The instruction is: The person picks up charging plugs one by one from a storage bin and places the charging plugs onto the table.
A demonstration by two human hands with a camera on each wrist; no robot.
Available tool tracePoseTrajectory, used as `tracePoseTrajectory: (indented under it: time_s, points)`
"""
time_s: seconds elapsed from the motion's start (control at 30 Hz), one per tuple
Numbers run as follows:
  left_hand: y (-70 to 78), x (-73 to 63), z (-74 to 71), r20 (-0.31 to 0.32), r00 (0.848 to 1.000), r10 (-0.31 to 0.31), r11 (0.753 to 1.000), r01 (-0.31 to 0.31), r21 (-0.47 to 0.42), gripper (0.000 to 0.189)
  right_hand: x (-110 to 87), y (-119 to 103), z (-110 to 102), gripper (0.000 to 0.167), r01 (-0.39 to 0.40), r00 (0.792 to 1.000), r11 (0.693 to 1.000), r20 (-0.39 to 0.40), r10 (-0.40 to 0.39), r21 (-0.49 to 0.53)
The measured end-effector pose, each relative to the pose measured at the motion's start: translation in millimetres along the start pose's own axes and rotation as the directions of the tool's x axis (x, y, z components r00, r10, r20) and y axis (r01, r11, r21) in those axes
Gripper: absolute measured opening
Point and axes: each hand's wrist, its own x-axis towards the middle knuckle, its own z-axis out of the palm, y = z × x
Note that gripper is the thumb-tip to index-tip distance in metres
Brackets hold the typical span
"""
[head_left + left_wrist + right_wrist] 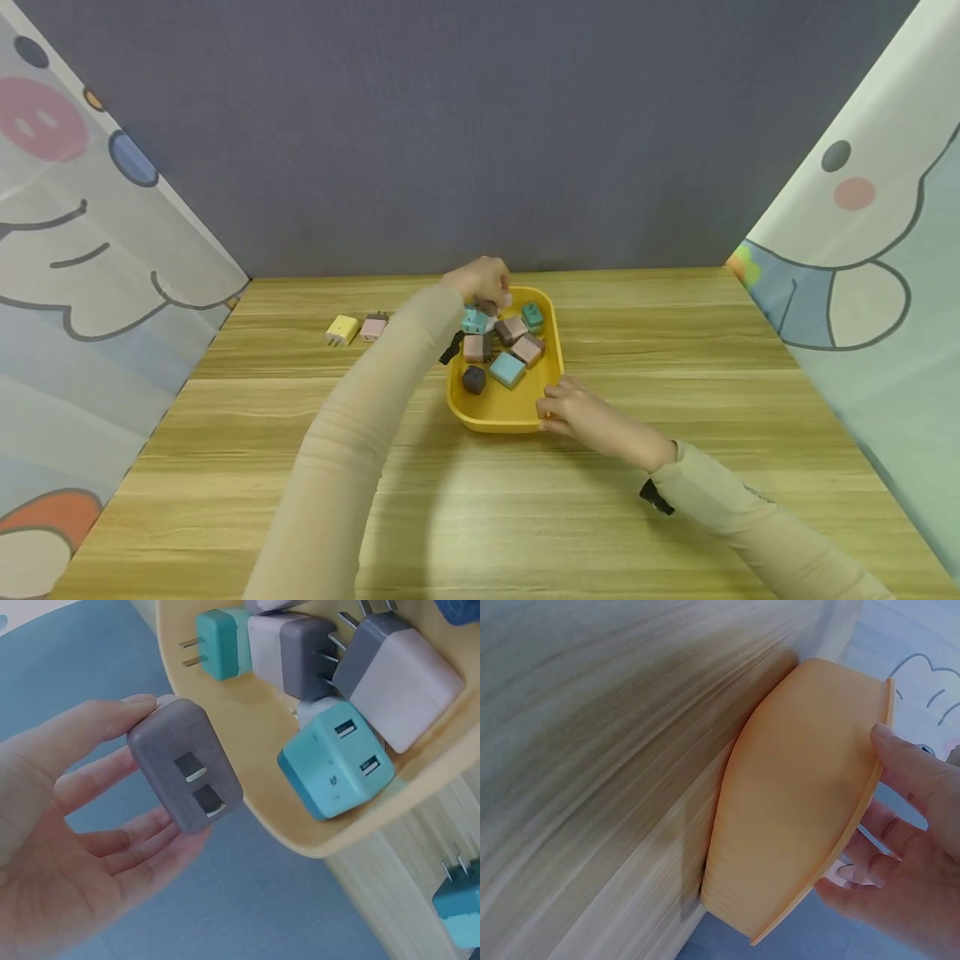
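My left hand [482, 281] is over the far left corner of a yellow plastic bin [504, 426]. Between thumb and fingers it pinches a grey-and-pink charger plug [187, 761], whose prong face is turned to the left wrist camera. Inside the bin lie several charger plugs: a teal-green one [532, 315], a light blue one [507, 369], a dark one [474, 379] and some pink-and-brown ones [528, 350]. At the near right corner my right hand [592, 417] grips the bin's rim [870, 784], thumb outside and fingers over the inner side.
Left of the bin, a yellow plug [342, 330] and a pink plug [373, 327] lie on the wooden table [637, 333]. My left sleeve [360, 417] hides part of the table there. A grey panel [480, 142] stands along the far edge.
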Motion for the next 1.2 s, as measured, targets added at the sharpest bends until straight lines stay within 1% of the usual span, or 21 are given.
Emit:
tracePoseTrajectory:
  time_s: [0.13,0.2,0.37,0.43,0.6,0.73,0.83,1.0,1.07,1.2]
  points:
    - [-3.5,-1.9,-3.0,0.003,1.000,0.003,1.000,-0.003,-0.013,0.026,-0.4,-1,1,0.017,0.043,0.997,0.999,-0.058,-0.043,-0.001]
    - [-5.2,-3.8,-4.5,0.004,1.000,0.003,1.000,-0.003,-0.020,0.026,-0.7,-1,1,0.018,0.047,0.997,0.999,-0.066,-0.047,0.002]
    - [-11.9,-9.0,-7.8,-0.007,1.000,0.012,1.000,-0.012,-0.014,0.028,-0.2,-1,-1,0.016,-0.028,0.999,1.000,0.026,0.028,0.011]
    - [-15.0,-11.1,-9.3,-0.020,1.000,0.019,1.000,-0.019,0.005,0.030,0.1,-1,-1,0.015,-0.048,0.998,0.999,0.051,0.048,0.005]
    - [-23.2,-16.6,-12.3,-0.042,0.998,0.044,0.998,-0.042,0.051,0.034,0.6,-1,-1,0.015,-0.037,0.999,0.999,0.036,0.037,0.006]
    - [-30.4,-21.5,-13.8,-0.049,0.997,0.053,0.998,-0.050,0.047,0.035,0.5,0,0,0.016,-0.032,0.999,0.999,0.026,0.032,0.002]
    - [-35.9,-26.3,-15.3,-0.066,0.996,0.057,0.996,-0.053,0.066,0.035,0.4,0,-1,0.016,-0.038,0.999,0.999,0.031,0.038,-0.002]
    - [-46.2,-36.1,-17.7,-0.084,0.995,0.058,0.997,-0.053,0.057,0.037,0.1,-1,-1,0.015,-0.049,0.998,0.999,0.047,0.049,-0.001]
    - [-50.9,-40.0,-18.3,-0.083,0.995,0.048,0.998,-0.046,0.033,0.039,0.0,-1,-1,0.014,-0.049,0.998,0.999,0.049,0.049,0.000]
    - [-60.0,-46.4,-19.8,-0.094,0.995,0.033,0.999,-0.032,0.016,0.042,0.0,-1,-1,0.014,-0.046,0.998,0.999,0.046,0.046,0.004]
